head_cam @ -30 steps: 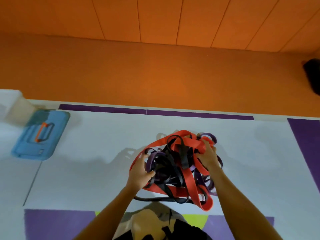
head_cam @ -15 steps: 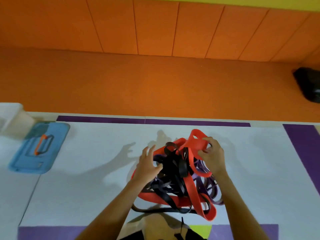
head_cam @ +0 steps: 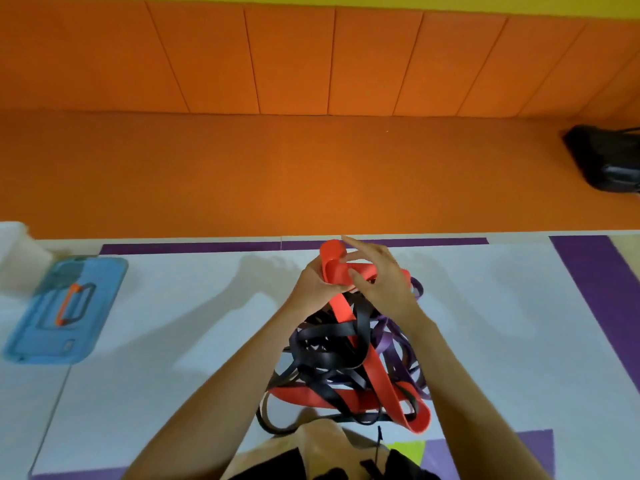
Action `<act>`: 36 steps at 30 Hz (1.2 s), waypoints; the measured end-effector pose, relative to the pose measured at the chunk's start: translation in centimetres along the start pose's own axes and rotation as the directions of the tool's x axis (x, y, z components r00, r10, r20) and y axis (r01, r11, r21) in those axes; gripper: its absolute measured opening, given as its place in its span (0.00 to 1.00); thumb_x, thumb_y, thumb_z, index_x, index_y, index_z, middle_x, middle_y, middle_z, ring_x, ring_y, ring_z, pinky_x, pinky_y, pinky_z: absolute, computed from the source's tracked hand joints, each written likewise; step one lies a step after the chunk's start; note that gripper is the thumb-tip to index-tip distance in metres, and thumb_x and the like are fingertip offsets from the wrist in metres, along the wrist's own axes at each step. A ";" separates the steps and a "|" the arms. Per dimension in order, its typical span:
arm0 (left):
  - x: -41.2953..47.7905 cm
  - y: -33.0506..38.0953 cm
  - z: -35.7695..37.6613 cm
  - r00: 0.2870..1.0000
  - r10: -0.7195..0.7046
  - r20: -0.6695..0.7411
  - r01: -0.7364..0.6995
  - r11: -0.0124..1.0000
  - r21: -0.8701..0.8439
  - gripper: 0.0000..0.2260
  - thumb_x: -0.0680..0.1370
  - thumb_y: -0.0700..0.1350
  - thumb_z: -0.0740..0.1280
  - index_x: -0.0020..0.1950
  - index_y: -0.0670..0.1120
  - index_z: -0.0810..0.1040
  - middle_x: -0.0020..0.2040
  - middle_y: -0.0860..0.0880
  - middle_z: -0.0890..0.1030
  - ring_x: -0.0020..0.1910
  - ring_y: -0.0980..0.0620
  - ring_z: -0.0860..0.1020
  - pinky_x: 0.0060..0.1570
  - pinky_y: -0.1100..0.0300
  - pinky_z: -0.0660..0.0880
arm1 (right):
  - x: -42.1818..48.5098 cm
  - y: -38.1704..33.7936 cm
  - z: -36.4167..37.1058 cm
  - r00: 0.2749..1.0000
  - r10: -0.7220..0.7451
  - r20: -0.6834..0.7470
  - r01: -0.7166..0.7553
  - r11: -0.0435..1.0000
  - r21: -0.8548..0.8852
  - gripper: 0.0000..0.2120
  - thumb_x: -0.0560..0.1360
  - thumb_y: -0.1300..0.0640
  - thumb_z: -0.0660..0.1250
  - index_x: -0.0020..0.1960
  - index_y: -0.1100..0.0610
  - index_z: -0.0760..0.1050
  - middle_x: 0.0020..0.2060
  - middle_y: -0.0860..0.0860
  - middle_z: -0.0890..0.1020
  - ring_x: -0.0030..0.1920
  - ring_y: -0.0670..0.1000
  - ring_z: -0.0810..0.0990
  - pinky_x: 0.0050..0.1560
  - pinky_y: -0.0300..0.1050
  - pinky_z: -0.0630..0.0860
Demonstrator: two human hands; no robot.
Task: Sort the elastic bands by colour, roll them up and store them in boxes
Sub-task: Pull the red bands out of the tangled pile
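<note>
A tangled heap of elastic bands lies on the white floor mat in front of me: black bands [head_cam: 332, 344], purple bands [head_cam: 398, 358] and a wide red band [head_cam: 374, 372]. My left hand [head_cam: 311, 282] grips the top loop of the red band, lifted above the heap. My right hand [head_cam: 381, 282] is at the same loop, thumb on the red strap and fingers spread over it. The lower part of the red band still runs through the black and purple ones.
A blue box lid [head_cam: 65, 310] with an orange-and-black handle lies at the left, a white container [head_cam: 20, 258] behind it. An orange padded wall rises beyond the mat. A black bag [head_cam: 606, 157] sits at the far right. My knees are at the bottom edge.
Both hands have risen and come together at the top of the heap. The red loop is pulled higher, and my left hand has moved from the pile's side onto that loop.
</note>
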State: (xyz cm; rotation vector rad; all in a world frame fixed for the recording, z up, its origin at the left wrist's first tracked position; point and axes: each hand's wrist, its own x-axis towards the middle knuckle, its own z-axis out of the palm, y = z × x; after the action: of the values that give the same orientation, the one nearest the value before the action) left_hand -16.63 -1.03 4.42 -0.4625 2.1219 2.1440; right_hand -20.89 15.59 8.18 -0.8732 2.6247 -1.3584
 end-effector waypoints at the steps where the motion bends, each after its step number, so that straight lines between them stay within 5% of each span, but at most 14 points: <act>1: 0.1 0.1 -0.1 0.999 -0.021 -0.048 0.020 1.000 -0.016 0.27 0.69 0.36 0.83 0.66 0.48 0.81 0.57 0.47 0.88 0.57 0.46 0.86 0.57 0.52 0.83 | -0.5 0.6 0.6 0.997 -0.022 -0.070 0.020 0.999 -0.027 0.30 0.78 0.64 0.70 0.76 0.42 0.71 0.64 0.37 0.80 0.69 0.37 0.71 0.71 0.34 0.66; 3: 0.2 0.2 -0.7 0.981 -0.078 -0.175 0.069 0.996 -0.060 0.27 0.70 0.35 0.82 0.68 0.44 0.79 0.58 0.43 0.86 0.56 0.43 0.85 0.58 0.49 0.81 | -1.8 2.2 1.8 0.968 0.073 -0.240 -0.075 0.997 0.000 0.25 0.80 0.62 0.68 0.73 0.43 0.73 0.68 0.39 0.75 0.71 0.42 0.71 0.70 0.35 0.69; 6: 0.0 -0.1 -2.9 0.920 -0.155 -0.360 0.117 0.985 -0.125 0.27 0.71 0.34 0.80 0.67 0.47 0.77 0.54 0.44 0.84 0.51 0.43 0.85 0.49 0.49 0.81 | -4.0 4.9 3.3 0.880 0.328 -0.344 -0.333 0.942 0.045 0.11 0.80 0.60 0.68 0.60 0.48 0.77 0.56 0.46 0.79 0.58 0.55 0.81 0.54 0.46 0.80; 7: -0.2 -0.3 -3.8 0.899 -0.162 -0.407 0.110 0.983 -0.148 0.26 0.72 0.34 0.79 0.66 0.49 0.76 0.54 0.44 0.84 0.50 0.43 0.86 0.43 0.54 0.81 | -4.7 5.5 4.0 0.901 0.339 -0.271 -0.353 0.936 -0.003 0.06 0.79 0.56 0.70 0.56 0.51 0.78 0.53 0.48 0.80 0.56 0.57 0.82 0.53 0.49 0.80; 9: -0.6 -0.7 -5.2 0.872 -0.175 -0.458 0.089 0.975 -0.202 0.20 0.76 0.36 0.76 0.62 0.52 0.76 0.57 0.45 0.85 0.48 0.44 0.88 0.35 0.62 0.78 | -6.3 6.3 5.7 0.947 0.316 0.057 -0.307 0.943 -0.125 0.20 0.74 0.40 0.72 0.60 0.50 0.80 0.60 0.49 0.81 0.64 0.56 0.78 0.64 0.53 0.76; 11: -0.9 -1.1 -6.1 0.860 -0.197 -0.470 0.114 0.973 -0.199 0.14 0.80 0.38 0.73 0.61 0.51 0.74 0.60 0.45 0.84 0.45 0.47 0.89 0.34 0.64 0.78 | -7.8 6.6 7.7 0.839 0.335 0.429 -0.243 0.936 -0.255 0.41 0.67 0.28 0.73 0.77 0.40 0.68 0.79 0.50 0.66 0.80 0.57 0.61 0.78 0.62 0.64; 13: -1.1 -1.9 -6.7 0.848 -0.233 -0.476 0.163 0.969 -0.184 0.12 0.82 0.37 0.69 0.63 0.48 0.73 0.61 0.42 0.83 0.44 0.48 0.89 0.37 0.59 0.80 | -8.9 7.0 9.1 0.722 0.384 0.576 -0.190 0.910 -0.368 0.54 0.67 0.32 0.78 0.83 0.34 0.50 0.85 0.51 0.49 0.84 0.58 0.47 0.80 0.71 0.56; 15: -1.3 -2.8 -7.0 0.822 -0.305 -0.480 0.212 0.948 -0.239 0.12 0.83 0.37 0.66 0.66 0.46 0.73 0.61 0.42 0.83 0.45 0.50 0.88 0.46 0.49 0.83 | -9.3 7.4 9.3 0.728 0.410 0.550 -0.171 0.885 -0.433 0.51 0.70 0.43 0.80 0.83 0.36 0.53 0.84 0.52 0.54 0.83 0.61 0.53 0.76 0.68 0.65; 18: -2.1 -4.0 -7.7 0.765 -0.444 -0.467 0.260 0.876 -0.407 0.15 0.86 0.41 0.65 0.73 0.48 0.71 0.61 0.45 0.83 0.53 0.48 0.87 0.55 0.42 0.83 | -8.9 8.5 8.1 0.844 0.322 0.429 -0.123 0.895 -0.429 0.24 0.75 0.58 0.77 0.69 0.50 0.77 0.71 0.50 0.70 0.72 0.59 0.71 0.62 0.54 0.79; 20: -2.7 -4.6 -8.2 0.743 -0.470 -0.477 0.261 0.860 -0.439 0.17 0.86 0.43 0.65 0.75 0.49 0.71 0.65 0.44 0.82 0.58 0.45 0.85 0.57 0.42 0.82 | -8.7 9.1 7.0 0.883 0.300 0.361 -0.167 0.919 -0.356 0.13 0.74 0.63 0.78 0.56 0.58 0.82 0.63 0.52 0.75 0.63 0.57 0.77 0.58 0.51 0.79; 24: -3.5 -5.3 -9.3 0.733 -0.477 -0.484 0.276 0.860 -0.430 0.20 0.86 0.42 0.66 0.78 0.49 0.70 0.68 0.43 0.81 0.62 0.41 0.84 0.66 0.35 0.78 | -8.3 9.3 4.1 0.892 0.434 0.123 -0.431 0.901 -0.053 0.09 0.70 0.66 0.80 0.46 0.58 0.83 0.49 0.49 0.82 0.49 0.50 0.81 0.51 0.30 0.74; 29: -4.8 -5.8 -10.0 0.732 -0.503 -0.461 0.301 0.844 -0.444 0.18 0.84 0.38 0.68 0.74 0.47 0.73 0.65 0.42 0.83 0.59 0.43 0.84 0.66 0.36 0.78 | -8.3 12.0 0.5 0.762 0.637 -0.120 -0.633 0.771 0.072 0.12 0.74 0.71 0.75 0.55 0.61 0.82 0.50 0.56 0.84 0.47 0.54 0.82 0.53 0.47 0.81; 33: -6.0 -6.4 -9.6 0.726 -0.533 -0.434 0.312 0.818 -0.483 0.18 0.83 0.37 0.70 0.73 0.44 0.75 0.63 0.40 0.84 0.55 0.45 0.85 0.54 0.42 0.83 | -9.3 13.1 0.3 0.647 0.754 -0.116 -0.704 0.649 0.289 0.14 0.82 0.73 0.64 0.46 0.56 0.74 0.36 0.48 0.81 0.43 0.51 0.74 0.59 0.51 0.72; 36: -6.7 -6.5 -9.3 0.723 -0.555 -0.413 0.337 0.804 -0.490 0.15 0.83 0.40 0.70 0.70 0.43 0.76 0.60 0.41 0.85 0.55 0.45 0.85 0.40 0.48 0.83 | -9.5 13.0 0.1 0.663 0.749 -0.002 -0.709 0.629 0.318 0.05 0.83 0.70 0.65 0.47 0.67 0.74 0.41 0.60 0.77 0.42 0.57 0.73 0.51 0.54 0.71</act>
State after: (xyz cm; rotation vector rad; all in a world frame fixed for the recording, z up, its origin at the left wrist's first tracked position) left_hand -7.13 -9.01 0.15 -1.6233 1.4854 2.2721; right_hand -18.81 26.23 -3.74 0.3485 2.3003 -1.4844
